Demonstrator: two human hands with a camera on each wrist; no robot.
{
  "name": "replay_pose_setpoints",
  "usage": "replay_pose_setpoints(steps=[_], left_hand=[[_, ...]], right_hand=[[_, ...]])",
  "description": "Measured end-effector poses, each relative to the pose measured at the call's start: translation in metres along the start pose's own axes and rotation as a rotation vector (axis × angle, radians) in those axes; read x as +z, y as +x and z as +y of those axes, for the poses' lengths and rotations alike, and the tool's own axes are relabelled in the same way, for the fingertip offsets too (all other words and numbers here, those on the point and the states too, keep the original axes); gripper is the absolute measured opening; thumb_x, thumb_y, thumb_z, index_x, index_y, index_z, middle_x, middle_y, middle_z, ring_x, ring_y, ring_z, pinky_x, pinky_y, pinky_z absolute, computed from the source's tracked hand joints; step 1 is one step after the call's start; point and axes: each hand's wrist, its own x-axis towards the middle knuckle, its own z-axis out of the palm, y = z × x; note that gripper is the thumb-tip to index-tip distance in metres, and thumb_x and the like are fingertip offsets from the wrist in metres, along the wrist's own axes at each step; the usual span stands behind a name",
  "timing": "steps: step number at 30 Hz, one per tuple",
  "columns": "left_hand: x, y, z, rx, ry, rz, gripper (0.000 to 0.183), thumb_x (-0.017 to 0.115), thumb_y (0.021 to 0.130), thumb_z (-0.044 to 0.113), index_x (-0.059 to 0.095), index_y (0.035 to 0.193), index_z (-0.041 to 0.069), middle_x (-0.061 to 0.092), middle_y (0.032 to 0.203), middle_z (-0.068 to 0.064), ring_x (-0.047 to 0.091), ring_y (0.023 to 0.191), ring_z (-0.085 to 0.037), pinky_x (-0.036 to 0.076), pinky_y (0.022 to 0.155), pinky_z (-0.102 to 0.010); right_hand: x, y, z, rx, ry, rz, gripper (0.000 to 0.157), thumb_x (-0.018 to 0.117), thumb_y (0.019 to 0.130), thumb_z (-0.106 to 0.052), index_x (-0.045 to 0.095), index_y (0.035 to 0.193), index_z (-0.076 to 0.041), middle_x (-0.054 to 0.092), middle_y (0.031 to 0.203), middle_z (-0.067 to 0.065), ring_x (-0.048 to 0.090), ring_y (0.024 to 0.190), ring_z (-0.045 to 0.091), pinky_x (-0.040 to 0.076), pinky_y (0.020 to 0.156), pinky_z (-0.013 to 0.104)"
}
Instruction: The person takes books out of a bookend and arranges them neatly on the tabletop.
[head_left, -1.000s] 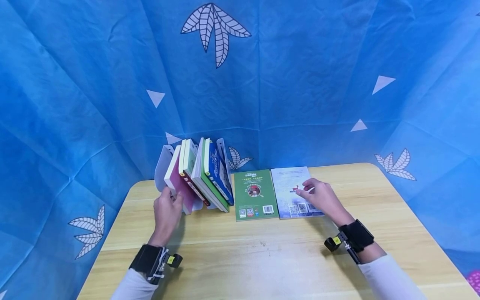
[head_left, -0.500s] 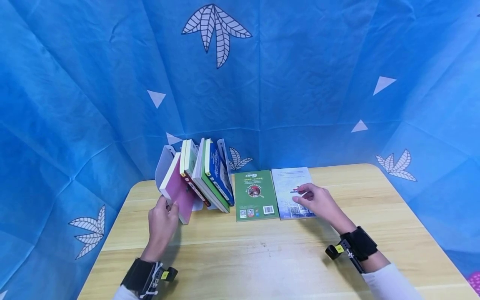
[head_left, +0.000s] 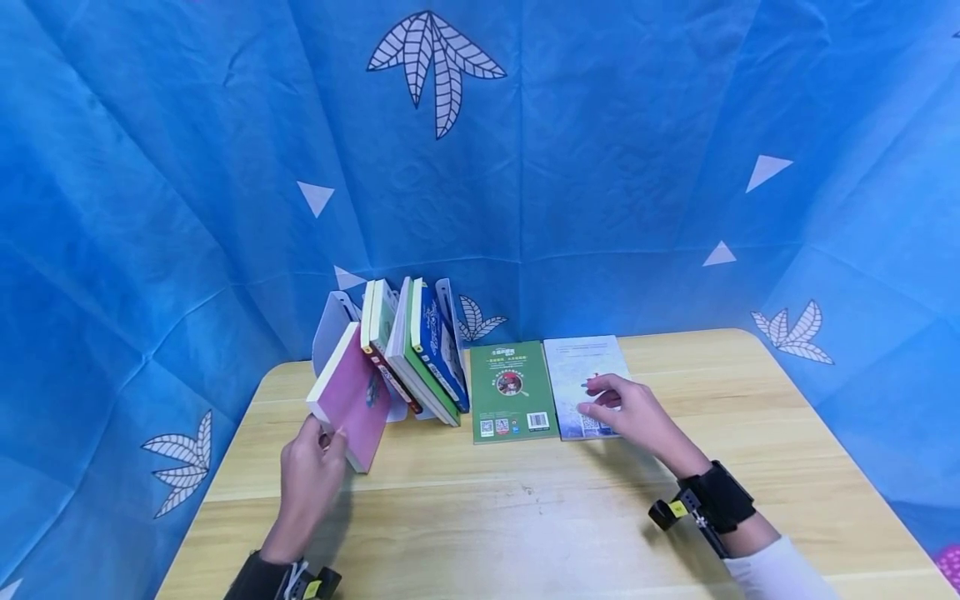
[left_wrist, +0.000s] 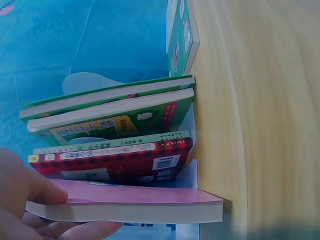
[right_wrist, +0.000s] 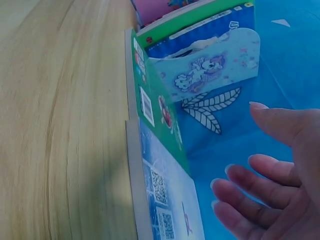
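My left hand (head_left: 311, 479) pinches the lower corner of a pink book (head_left: 356, 396), thumb on its pink cover and fingers behind. The book tilts and juts out in front of a leaning row. In the left wrist view the thumb presses the pink book (left_wrist: 130, 195) beside a red book (left_wrist: 125, 160). My right hand (head_left: 630, 412) hovers with relaxed, bent fingers over a pale blue book (head_left: 581, 367) lying flat. In the right wrist view that hand (right_wrist: 270, 195) holds nothing, its thumb apart from the fingers, near the pale blue book (right_wrist: 170, 195).
A green book (head_left: 512, 392) lies flat left of the pale blue one. Behind the pink book, several books, including a blue one (head_left: 441, 346), lean between the white plates of a bookend (head_left: 330, 329). A blue patterned curtain (head_left: 600, 167) hangs behind the wooden table (head_left: 510, 517).
My left hand has drawn the pink book out of the row, toward me and slightly left. The right hand has dipped slightly over the pale blue book.
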Motion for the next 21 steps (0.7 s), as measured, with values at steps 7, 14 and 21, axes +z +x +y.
replay_pose_setpoints(steps=[7,14,21], left_hand=[[-0.011,-0.015,0.002,0.002,0.001,0.017,0.035,0.058,0.1,-0.002,0.056,0.134,-0.01,0.067,0.127,-0.035,0.071,0.113,-0.048,0.064,0.089,-0.052],[-0.021,-0.026,0.003,0.015,-0.006,0.031,0.03,0.062,0.096,-0.005,0.062,0.126,-0.009,0.071,0.12,-0.034,0.073,0.106,-0.044,0.067,0.08,-0.038],[-0.029,-0.035,0.005,0.067,0.003,0.018,0.034,0.064,0.092,-0.01,0.063,0.126,-0.011,0.071,0.117,-0.035,0.074,0.104,-0.046,0.067,0.08,-0.037]], right_hand=[[0.0,-0.003,-0.005,-0.014,0.014,-0.009,0.051,0.077,0.094,-0.033,0.065,0.128,0.004,0.071,0.125,0.02,0.073,0.101,0.026,0.065,0.085,0.032],[0.003,-0.006,-0.007,-0.032,0.025,-0.011,0.048,0.078,0.094,-0.031,0.066,0.127,0.002,0.072,0.125,0.018,0.074,0.1,0.023,0.062,0.084,0.025],[0.003,-0.007,-0.011,-0.055,0.024,-0.009,0.048,0.078,0.094,-0.032,0.067,0.127,0.001,0.073,0.122,0.019,0.074,0.1,0.025,0.062,0.083,0.023]])
